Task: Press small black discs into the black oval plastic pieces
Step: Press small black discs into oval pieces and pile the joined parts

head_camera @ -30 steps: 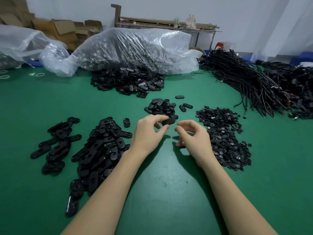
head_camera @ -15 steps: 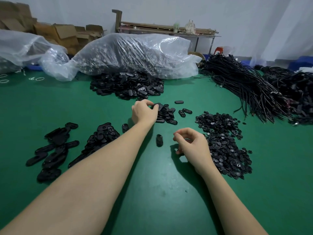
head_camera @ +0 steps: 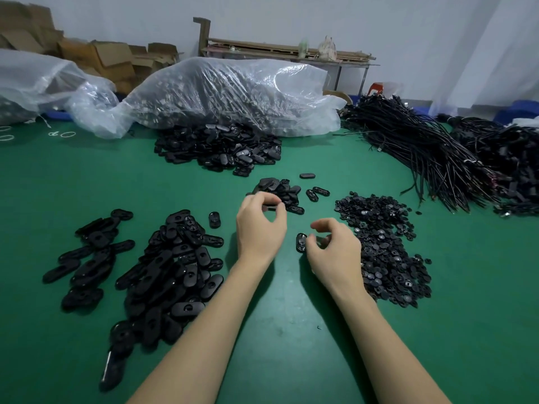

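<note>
Surface (head_camera: 73, 176): green, crowded. Oval pile (head_camera: 172, 266): left, finished-looking, easily mixed with loose stock. Disc heap (head_camera: 382, 246): right. Left hand (head_camera: 259, 225): pinches an oval piece (head_camera: 269, 206). Right hand (head_camera: 335, 252): curled beside a lying oval (head_camera: 301, 242); contents indiscernible; a disc may seat crooked.

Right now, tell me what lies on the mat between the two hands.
In the head view, one black oval piece lies on the green mat between the left hand and the right hand, close by the right fingertips.
</note>
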